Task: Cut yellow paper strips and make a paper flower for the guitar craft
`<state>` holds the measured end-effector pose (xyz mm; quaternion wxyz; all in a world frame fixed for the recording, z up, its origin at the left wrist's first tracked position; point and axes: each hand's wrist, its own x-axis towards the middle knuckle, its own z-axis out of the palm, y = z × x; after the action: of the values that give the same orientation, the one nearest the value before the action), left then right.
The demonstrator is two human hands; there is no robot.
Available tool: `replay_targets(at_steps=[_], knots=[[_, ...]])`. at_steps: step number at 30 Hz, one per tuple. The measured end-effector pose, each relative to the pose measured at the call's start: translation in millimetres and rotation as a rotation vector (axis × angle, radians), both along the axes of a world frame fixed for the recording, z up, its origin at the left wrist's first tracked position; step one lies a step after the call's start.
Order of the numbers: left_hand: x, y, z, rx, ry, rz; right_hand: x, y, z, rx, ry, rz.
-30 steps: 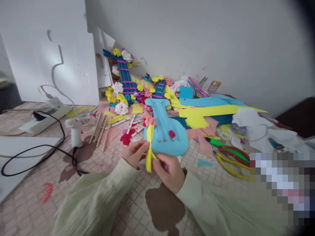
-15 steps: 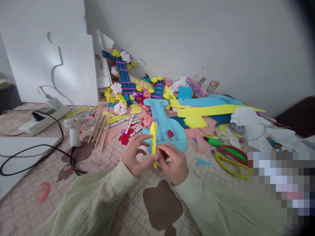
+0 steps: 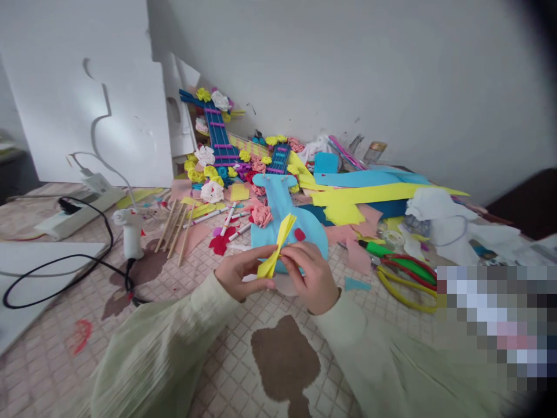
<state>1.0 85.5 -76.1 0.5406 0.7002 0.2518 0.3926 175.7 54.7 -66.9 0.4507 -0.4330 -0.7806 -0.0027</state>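
Observation:
A strip of folded yellow crepe paper (image 3: 285,231), narrow in the middle and fanned at both ends, is tilted between my two hands. My left hand (image 3: 241,273) grips its lower end between thumb and fingers. The fingertips of my right hand (image 3: 307,273) pinch it at the narrow waist; whether a tie is there is too small to make out. Just behind my hands lies a light-blue guitar-shaped piece (image 3: 281,200) with a small red patch (image 3: 300,234) on its body. A pink crumpled paper flower (image 3: 261,216) touches its left edge.
To the left stand a white glue gun (image 3: 131,235) with a black cable, a power strip (image 3: 78,215) and wooden sticks (image 3: 177,229). Red-and-yellow-handled scissors (image 3: 400,284) lie at right. Decorated guitar shapes (image 3: 221,139), paper flowers and yellow strips (image 3: 374,194) fill the back.
The yellow paper has turned from upright to leaning right, and its ends are spread wider. My left fingers have closed in on its lower end, while my right hand keeps its pinch.

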Motion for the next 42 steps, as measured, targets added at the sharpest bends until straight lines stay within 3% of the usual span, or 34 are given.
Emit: replay_targets(at_steps=[4, 9, 13, 17, 21, 28, 35, 42], knots=[[-4.1, 1.3, 1.7, 0.141, 0.123, 0.037, 1.2, -0.5, 0.7, 0.005, -0.013, 0.004], [-0.3, -3.1, 10.7, 0.725, 0.285, 0.321, -0.2, -0.6, 0.0, 0.015, -0.099, -0.019], [3.7, -7.6, 11.2, 0.913, 0.36, 0.455, -2.2, 0.1, -0.8, 0.044, -0.177, -0.01], [2.2, -7.6, 10.3, 0.974, 0.431, 0.447, -1.6, 0.7, -1.0, 0.056, -0.165, 0.006], [-1.9, -3.3, 14.3, 1.018, 0.369, 0.468, 0.8, 1.4, -0.1, 0.028, -0.153, 0.004], [-5.9, 2.3, 14.9, 1.044, 0.448, 0.479, 1.7, 2.2, 0.5, 0.036, -0.264, 0.056], [-5.2, -1.9, 11.6, 1.064, 0.61, 0.549, 1.5, 2.7, -3.7, 0.05, -0.318, 0.052], [-7.5, -0.8, 14.7, 1.092, 0.602, 0.622, 0.3, 1.1, -2.5, 0.029, -0.278, 0.021]])
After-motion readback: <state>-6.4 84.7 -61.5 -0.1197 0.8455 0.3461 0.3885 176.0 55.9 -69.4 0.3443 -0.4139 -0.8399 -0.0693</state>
